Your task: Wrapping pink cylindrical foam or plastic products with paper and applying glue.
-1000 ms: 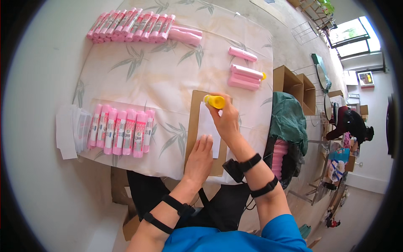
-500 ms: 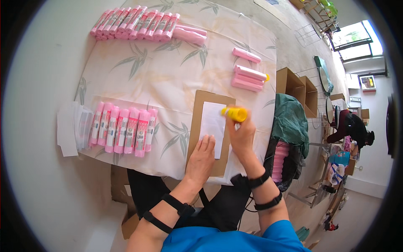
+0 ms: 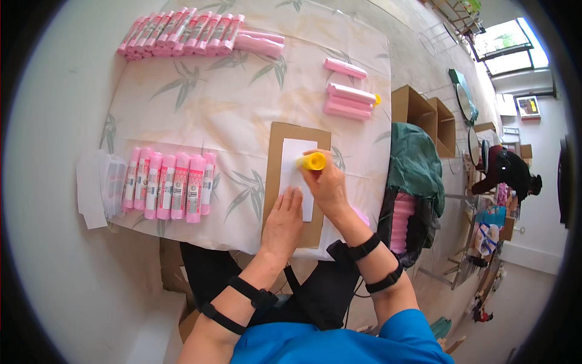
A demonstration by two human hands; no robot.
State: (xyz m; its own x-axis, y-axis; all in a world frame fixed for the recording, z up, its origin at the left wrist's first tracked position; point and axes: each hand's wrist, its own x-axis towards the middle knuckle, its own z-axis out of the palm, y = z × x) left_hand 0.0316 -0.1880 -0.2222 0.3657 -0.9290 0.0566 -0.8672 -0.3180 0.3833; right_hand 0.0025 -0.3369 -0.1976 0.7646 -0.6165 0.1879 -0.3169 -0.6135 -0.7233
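Note:
My right hand (image 3: 329,185) grips a yellow glue stick (image 3: 313,161), its tip down at a white paper strip (image 3: 291,165). The strip lies on a brown cardboard sheet (image 3: 274,161) near the table's front edge. My left hand (image 3: 282,219) lies with fingers stretched out over the strip's left edge and the cardboard. Left of it stands a row of pink plastic bag rolls (image 3: 170,185) with printed labels. Beyond my right hand lie bare pink rolls (image 3: 348,102) with a small yellow cap (image 3: 377,99) at their end.
White paper slips (image 3: 97,188) lie at the table's left edge. Stacked labelled rolls (image 3: 182,33) fill the far left. Right of the table stand a green-covered bag (image 3: 415,164) holding pink rolls and open cardboard boxes (image 3: 418,109). A person (image 3: 512,173) bends at another table, far right.
My right hand has moved left with the glue stick, from the strip's right side to over the strip. The whole view has shifted slightly. My left hand stays on the paper.

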